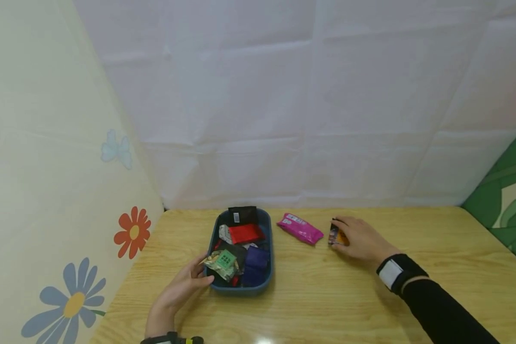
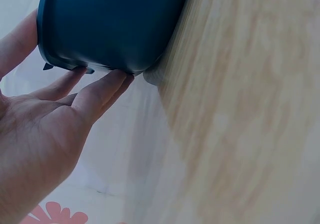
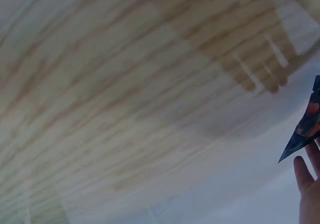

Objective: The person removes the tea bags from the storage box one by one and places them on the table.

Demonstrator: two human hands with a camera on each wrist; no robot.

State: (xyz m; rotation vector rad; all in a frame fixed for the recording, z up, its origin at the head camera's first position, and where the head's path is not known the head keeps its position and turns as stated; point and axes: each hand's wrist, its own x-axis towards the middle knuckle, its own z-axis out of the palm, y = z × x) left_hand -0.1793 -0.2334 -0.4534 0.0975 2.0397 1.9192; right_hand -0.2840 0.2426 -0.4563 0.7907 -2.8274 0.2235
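Note:
At the left side of a blue plastic basket (image 1: 264,285), my left hand (image 1: 182,285) grips the wall. Its thumb lies at the rim, and in the left wrist view its fingers (image 2: 102,93) press the outer wall. Several small snack packets fill the basket, among them a red packet (image 1: 246,233), a purple packet (image 1: 256,258) and a gold packet with a green patch (image 1: 225,260). To the right, my right hand (image 1: 363,239) holds a small dark and orange packet (image 1: 336,236) between thumb and fingers. The right wrist view catches this packet only at its right edge.
A pink packet (image 1: 300,228) lies on the wooden table (image 1: 327,306) between the basket and my right hand. Behind the table hangs a white sheet (image 1: 258,119). A wall with painted flowers (image 1: 74,305) stands at the left, and a green patterned panel (image 1: 505,205) at the right.

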